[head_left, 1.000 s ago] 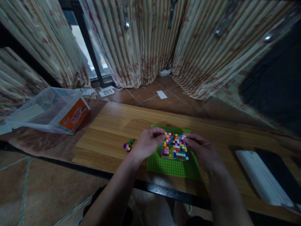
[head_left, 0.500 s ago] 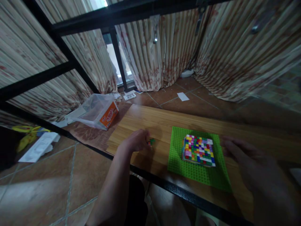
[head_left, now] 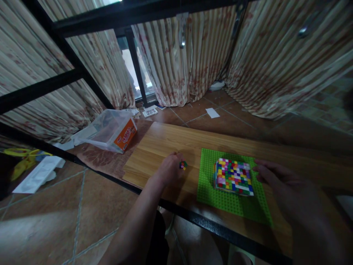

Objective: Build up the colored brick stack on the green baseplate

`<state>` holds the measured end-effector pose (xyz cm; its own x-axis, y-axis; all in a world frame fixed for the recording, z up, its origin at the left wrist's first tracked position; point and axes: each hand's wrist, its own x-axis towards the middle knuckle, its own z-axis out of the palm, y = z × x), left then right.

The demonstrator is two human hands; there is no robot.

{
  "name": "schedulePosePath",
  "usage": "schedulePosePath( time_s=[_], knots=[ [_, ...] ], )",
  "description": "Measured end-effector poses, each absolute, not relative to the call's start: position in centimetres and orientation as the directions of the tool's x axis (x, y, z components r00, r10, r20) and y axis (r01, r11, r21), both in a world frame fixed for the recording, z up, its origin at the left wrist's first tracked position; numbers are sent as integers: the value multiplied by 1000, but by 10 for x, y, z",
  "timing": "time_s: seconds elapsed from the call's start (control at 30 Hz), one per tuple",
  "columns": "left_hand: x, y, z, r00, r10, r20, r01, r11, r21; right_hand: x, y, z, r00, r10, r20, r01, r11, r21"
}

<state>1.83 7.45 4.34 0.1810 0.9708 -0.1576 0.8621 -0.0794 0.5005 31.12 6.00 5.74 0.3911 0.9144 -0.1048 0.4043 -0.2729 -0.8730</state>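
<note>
A square block of many-coloured small bricks [head_left: 234, 176] stands on a green studded baseplate [head_left: 209, 191] on the wooden table. My left hand [head_left: 169, 170] is closed on a small cluster of coloured bricks [head_left: 182, 165] just left of the baseplate. My right hand [head_left: 286, 184] hovers at the baseplate's right edge with its fingers stretched out toward the block, holding nothing and not touching it.
A clear plastic box with an orange label [head_left: 114, 129] lies on a brown mat at the table's left end. The table's dark front edge [head_left: 220, 230] runs close to me. Curtains and black window bars stand behind. Papers and white packaging [head_left: 38, 175] lie on the tiled floor.
Both hands left the coloured block. My left hand went left to the small brick cluster and closed on it. My right hand drew back to the right. The camera swung left.
</note>
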Motion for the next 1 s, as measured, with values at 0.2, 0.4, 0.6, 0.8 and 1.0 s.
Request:
schedulePosePath(
  time_s=[0.2, 0.4, 0.6, 0.8, 1.0],
  knots=[
    [39, 82, 36, 182, 979, -93, 834, -104, 542, 313, 59, 52, 358, 928, -100, 365, -238, -900],
    [42, 88, 28, 188, 981, -51, 735, -106, 670, 314, 58, 54, 350, 934, -76, 375, -214, -902],
    [37, 90, 45, 153, 983, -104, 281, 57, 958, 312, 57, 55, 364, 931, 16, 353, -122, -927],
    [66, 80, 69, 375, 912, -168, -375, 315, 872, 284, 41, 70, 56, 964, 259, 289, 233, -928],
    [89, 73, 65, 526, 823, -214, -462, 488, 740, 270, 35, 75, -160, 925, 344, 335, 379, -863]
  ],
)
